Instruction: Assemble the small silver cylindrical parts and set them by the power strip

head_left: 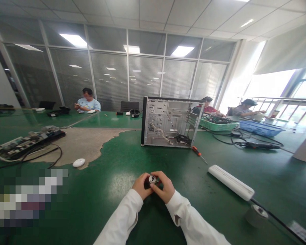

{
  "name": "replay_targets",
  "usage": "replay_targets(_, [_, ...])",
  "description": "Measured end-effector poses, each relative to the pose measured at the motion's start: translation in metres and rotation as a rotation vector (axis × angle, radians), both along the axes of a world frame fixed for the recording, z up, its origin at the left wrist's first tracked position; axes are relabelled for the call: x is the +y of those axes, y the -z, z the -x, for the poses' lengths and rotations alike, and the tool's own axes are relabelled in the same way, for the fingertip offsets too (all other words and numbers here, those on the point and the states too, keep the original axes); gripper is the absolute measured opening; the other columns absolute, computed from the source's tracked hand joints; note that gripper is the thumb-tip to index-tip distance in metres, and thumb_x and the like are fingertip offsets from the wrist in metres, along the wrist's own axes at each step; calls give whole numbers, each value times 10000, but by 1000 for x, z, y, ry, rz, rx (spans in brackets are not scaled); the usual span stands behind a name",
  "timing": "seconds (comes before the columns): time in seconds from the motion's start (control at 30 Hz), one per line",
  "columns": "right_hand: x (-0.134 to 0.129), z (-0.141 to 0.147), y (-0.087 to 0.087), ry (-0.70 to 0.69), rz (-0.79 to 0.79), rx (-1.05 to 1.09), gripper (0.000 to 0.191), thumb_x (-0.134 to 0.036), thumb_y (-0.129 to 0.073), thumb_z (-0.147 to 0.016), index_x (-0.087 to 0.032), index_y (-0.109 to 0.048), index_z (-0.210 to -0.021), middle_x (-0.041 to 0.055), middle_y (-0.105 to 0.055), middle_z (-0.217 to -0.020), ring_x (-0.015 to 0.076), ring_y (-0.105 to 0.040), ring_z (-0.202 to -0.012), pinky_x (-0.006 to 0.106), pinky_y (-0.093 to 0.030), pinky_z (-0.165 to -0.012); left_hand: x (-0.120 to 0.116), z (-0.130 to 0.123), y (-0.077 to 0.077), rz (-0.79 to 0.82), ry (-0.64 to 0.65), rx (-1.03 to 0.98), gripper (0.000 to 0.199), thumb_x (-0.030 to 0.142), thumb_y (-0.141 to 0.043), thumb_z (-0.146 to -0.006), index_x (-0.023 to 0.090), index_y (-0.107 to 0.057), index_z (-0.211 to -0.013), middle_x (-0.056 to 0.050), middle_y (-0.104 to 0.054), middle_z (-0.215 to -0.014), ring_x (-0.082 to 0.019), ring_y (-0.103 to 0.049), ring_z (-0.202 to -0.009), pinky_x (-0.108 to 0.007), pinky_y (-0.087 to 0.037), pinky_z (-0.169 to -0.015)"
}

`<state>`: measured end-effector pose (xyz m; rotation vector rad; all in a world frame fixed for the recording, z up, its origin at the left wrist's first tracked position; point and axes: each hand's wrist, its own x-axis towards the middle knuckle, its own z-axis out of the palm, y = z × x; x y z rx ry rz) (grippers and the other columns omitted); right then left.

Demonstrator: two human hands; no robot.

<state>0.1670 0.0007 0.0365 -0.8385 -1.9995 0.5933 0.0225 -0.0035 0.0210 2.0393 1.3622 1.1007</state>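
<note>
A small round metal part (152,179) is held between both hands above the green table (122,183). My left hand (141,185) grips its left side, fingers curled round it. From the right, my right hand (165,185) closes on the same part with thumb and index finger. Something dark and reddish shows beneath the part between the hands, too small to make out. Beyond them stands an open computer case (168,122), upright, with wires inside. An orange-handled screwdriver (199,154) lies by its lower right corner.
A white power strip (231,182) and a metal cylinder (256,215) lie at right. Green (219,126) and blue baskets (261,128) stand farther back. At left are a circuit assembly (28,143) and white disc (79,162). Three people sit across the table.
</note>
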Motion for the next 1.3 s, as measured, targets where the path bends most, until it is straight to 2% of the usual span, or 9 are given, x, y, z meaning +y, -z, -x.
replay_targets(0.27, [-5, 5, 0, 0, -2, -8, 335, -163, -524, -620, -217, -493, -949, 35, -507, -892, 145, -486, -808, 216, -425, -578, 2, 2, 5, 23, -4, 44, 302, 143, -546, -515, 160, -482, -810, -8, -530, -740, -157, -489, -698, -259, -388, -639])
replay_targets(0.43, [-3, 9, 6, 38, -18, -1, 323, -161, -534, -615, -211, -489, -931, 28, -509, -881, 150, -484, -829, 251, -424, -655, 4, 2, 6, 12, -16, 77, 273, 131, -529, -515, 163, -479, -782, -2, -522, -727, -159, -491, -705, -263, -389, -643])
replay_targets(0.63, [-4, 11, 8, 82, 16, -15, 338, -185, -533, -619, -214, -475, -951, 16, -530, -876, 137, -501, -790, 246, -428, -649, 5, 4, 12, 5, 23, 3, 384, 133, -531, -537, 182, -454, -910, -16, -546, -836, -162, -510, -756, -269, -399, -680])
replay_targets(0.77, [-8, 10, 7, 100, 59, -75, 357, -212, -529, -627, -219, -464, -978, 2, -557, -848, 125, -516, -718, 244, -431, -629, 5, 5, 14, 3, 56, -33, 414, 115, -537, -531, 183, -448, -929, -18, -555, -855, -162, -517, -772, -271, -404, -699])
replay_targets(0.93, [-14, 7, 9, 143, 15, -113, 359, -225, -511, -648, -222, -462, -1003, 16, -562, -887, 146, -512, -794, 270, -421, -698, 2, 4, 11, 10, 63, -26, 426, 105, -562, -506, 185, -473, -914, -14, -556, -860, -171, -512, -793, -287, -405, -726])
replay_targets(1.13, [-26, -9, 11, 195, 22, -194, 367, -231, -471, -674, -212, -433, -1039, 43, -551, -921, 145, -519, -774, 258, -441, -644, -1, 6, 9, 85, 167, -105, 462, 27, -508, -511, 192, -478, -942, -5, -555, -864, -145, -519, -793, -285, -403, -769])
replay_targets(1.3, [-55, -40, 15, 274, -29, -226, 357, -238, -421, -705, -194, -403, -1059, 63, -540, -961, 154, -523, -835, 277, -434, -719, 1, 6, 7, 131, 137, -199, 409, 3, -483, -520, 138, -481, -905, -33, -559, -806, -127, -534, -730, -278, -414, -739])
